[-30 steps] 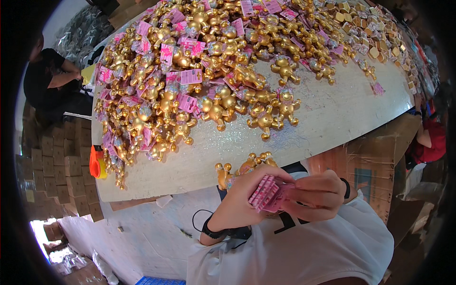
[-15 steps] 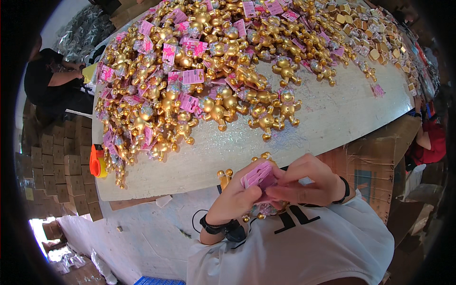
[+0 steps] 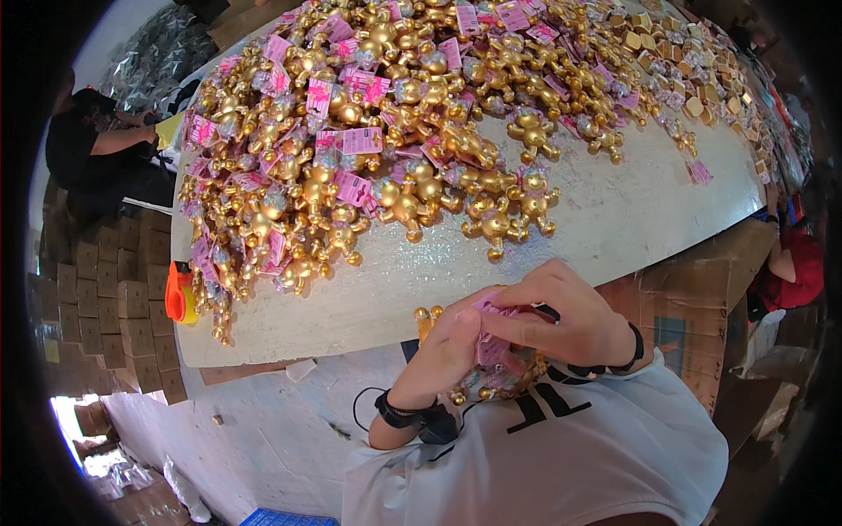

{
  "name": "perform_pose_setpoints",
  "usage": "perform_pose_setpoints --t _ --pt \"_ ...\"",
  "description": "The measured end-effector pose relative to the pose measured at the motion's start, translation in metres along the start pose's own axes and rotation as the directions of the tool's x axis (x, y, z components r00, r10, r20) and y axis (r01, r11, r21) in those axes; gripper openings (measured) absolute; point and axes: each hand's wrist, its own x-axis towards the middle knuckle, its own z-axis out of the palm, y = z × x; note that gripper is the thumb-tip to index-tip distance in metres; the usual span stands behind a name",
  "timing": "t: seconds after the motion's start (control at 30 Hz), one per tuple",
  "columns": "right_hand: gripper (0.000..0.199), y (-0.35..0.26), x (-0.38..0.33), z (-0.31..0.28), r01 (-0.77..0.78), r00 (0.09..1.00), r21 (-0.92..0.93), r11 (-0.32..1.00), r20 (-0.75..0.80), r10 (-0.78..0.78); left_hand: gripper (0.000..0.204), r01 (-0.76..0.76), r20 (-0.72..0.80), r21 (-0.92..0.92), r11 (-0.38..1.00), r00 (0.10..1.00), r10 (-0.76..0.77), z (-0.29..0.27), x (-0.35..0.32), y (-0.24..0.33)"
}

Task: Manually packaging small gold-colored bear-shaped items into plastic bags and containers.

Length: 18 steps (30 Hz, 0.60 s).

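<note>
Just in front of my shirt, my left hand (image 3: 445, 355) is closed round pink hang tags (image 3: 491, 352), its thumb pressed on their edge. My right hand (image 3: 570, 324) is closed too, thumb and fingers pinching at the top of the same tags; anything small between those fingertips is hidden. Gold figurines (image 3: 524, 375) with clear, glittery parts dangle beneath the tags, partly covered by my hands. More gold limbs (image 3: 426, 321) stick out past the left hand. Beyond, on the table (image 3: 614, 215), lies a big heap of gold figurines (image 3: 403, 206) with pink tags.
An orange and yellow tape roll (image 3: 180, 298) sits at the table's left edge. Small brown boxes (image 3: 136, 342) are stacked at left; a large carton (image 3: 684, 307) stands at right. One person (image 3: 96, 149) works at far left, another in red (image 3: 794, 272) at right.
My right hand has risen slightly and its fingers have moved in over the top of the pink tags. The left thumb has shifted up, and the tags now hang more upright.
</note>
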Motion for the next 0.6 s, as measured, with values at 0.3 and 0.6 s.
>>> perform_pose_setpoints --t 0.3,0.6 --pt "0.036 0.008 -0.022 0.025 0.124 0.946 0.129 0.984 -0.313 -0.078 0.062 -0.238 -0.169 0.148 0.96 0.95 0.262 -0.008 0.001 -0.008" --pt "0.031 -0.021 -0.012 0.038 -0.054 0.931 -0.108 0.993 -0.364 0.011 0.053 -0.366 -0.23 0.561 0.743 0.792 0.565 0.011 -0.002 -0.017"
